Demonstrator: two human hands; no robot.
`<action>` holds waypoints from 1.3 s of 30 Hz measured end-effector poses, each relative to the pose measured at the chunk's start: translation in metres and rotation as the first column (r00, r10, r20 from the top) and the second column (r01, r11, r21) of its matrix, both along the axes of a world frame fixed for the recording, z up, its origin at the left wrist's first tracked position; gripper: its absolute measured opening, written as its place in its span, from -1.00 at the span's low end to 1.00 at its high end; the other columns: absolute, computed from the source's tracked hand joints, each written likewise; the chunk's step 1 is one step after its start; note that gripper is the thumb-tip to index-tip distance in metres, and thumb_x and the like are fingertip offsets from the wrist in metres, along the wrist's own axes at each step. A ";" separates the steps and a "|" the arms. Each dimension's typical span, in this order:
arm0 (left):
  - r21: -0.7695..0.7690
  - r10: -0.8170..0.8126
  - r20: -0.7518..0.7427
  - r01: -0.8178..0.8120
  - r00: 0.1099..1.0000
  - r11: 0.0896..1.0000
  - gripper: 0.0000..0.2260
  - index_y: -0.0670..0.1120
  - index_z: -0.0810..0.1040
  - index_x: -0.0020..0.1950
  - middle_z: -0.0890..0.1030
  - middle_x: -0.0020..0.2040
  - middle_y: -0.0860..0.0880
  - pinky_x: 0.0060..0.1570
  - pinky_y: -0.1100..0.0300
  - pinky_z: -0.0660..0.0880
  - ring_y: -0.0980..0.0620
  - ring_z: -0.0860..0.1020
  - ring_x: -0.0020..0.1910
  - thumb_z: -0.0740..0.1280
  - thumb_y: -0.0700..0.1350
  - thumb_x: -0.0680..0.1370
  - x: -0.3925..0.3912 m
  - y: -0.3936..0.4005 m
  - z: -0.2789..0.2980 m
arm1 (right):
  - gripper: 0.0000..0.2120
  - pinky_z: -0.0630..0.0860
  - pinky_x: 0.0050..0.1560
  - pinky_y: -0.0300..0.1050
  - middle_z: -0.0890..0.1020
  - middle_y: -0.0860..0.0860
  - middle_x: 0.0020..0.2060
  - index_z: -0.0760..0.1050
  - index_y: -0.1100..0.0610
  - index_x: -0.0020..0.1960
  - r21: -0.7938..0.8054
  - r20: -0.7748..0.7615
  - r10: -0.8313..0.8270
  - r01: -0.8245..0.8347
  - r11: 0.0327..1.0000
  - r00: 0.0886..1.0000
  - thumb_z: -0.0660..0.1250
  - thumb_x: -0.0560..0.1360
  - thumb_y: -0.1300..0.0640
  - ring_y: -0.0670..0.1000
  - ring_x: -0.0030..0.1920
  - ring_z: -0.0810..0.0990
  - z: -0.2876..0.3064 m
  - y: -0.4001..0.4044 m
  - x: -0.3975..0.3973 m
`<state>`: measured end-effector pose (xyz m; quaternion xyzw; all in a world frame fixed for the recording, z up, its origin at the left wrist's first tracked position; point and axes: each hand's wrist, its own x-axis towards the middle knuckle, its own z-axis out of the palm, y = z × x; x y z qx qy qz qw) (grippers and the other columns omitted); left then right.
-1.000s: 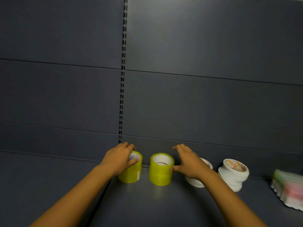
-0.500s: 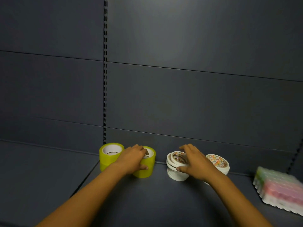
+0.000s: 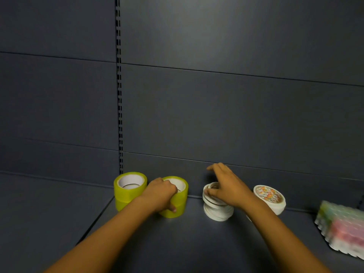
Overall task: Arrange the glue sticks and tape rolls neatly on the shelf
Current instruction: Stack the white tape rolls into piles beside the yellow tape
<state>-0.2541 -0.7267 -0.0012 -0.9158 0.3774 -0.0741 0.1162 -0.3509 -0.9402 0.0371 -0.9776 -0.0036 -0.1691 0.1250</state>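
Head view, the only one. Progress, as I judge it: the tape is partly lined up, the rest is not. Two yellow stacks stand along the back of the shelf (image 3: pixel 197 243), at about 8 o'clock from frame centre. The left yellow stack (image 3: pixel 130 191) sits in the corner by the slotted upright (image 3: pixel 118 95). The right yellow stack (image 3: pixel 178 200) is just beside it, with the hand hiding whether they touch. At 5 o'clock stand two white stacks: the near white stack (image 3: pixel 216 210) looks uneven, its rolls slipped sideways, and the far white stack (image 3: pixel 270 198), with a printed top, stands apart at its 3 o'clock. A blurred pastel pack (image 3: pixel 342 227) lies at the right edge; I cannot tell whether it holds the glue sticks. Still to do, probably: square up the white rolls, close the gaps, place that pack.

The left hand (image 3: pixel 160 195) grasps the right yellow stack, fingers curled over its rim and thumb pressed low on its front. The right hand (image 3: pixel 226 186) is spread wide over the near white stack, fingers straight and splayed, thumb touching its left rim; no clench around it.
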 end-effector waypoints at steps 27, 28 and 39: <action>-0.384 0.085 -0.050 -0.097 0.995 0.918 -0.28 -0.07 0.29 0.45 0.38 0.39 -0.06 0.25 0.06 0.43 -0.07 0.39 0.36 0.29 0.35 0.46 -0.054 -0.041 0.023 | -0.36 0.42 0.29 -0.12 0.40 -0.07 0.31 0.29 0.03 0.41 0.011 -0.088 0.040 -0.040 0.999 0.995 0.45 0.44 -0.13 -0.05 0.32 0.40 0.006 -0.073 -0.054; -0.454 0.072 -0.071 -0.097 0.995 0.886 -0.29 -0.05 0.28 0.48 0.37 0.40 -0.04 0.25 0.09 0.42 -0.04 0.40 0.36 0.24 0.36 0.48 -0.058 -0.045 0.021 | -0.37 0.41 0.29 -0.12 0.40 -0.07 0.32 0.29 0.03 0.41 0.033 -0.077 0.050 -0.048 0.998 0.996 0.43 0.46 -0.14 -0.05 0.33 0.39 0.004 -0.074 -0.057; -0.832 -0.235 -0.554 -0.544 0.799 0.114 -0.57 -0.14 0.27 0.50 0.33 0.49 -0.08 0.40 0.21 0.17 -0.01 0.28 0.47 0.13 0.01 0.67 -0.080 -0.109 -0.017 | -0.40 0.24 0.45 -0.10 0.22 -0.03 0.52 0.11 0.05 0.55 0.643 0.021 0.019 -0.028 0.765 1.000 0.23 0.61 -0.10 -0.02 0.50 0.24 -0.048 -0.063 -0.046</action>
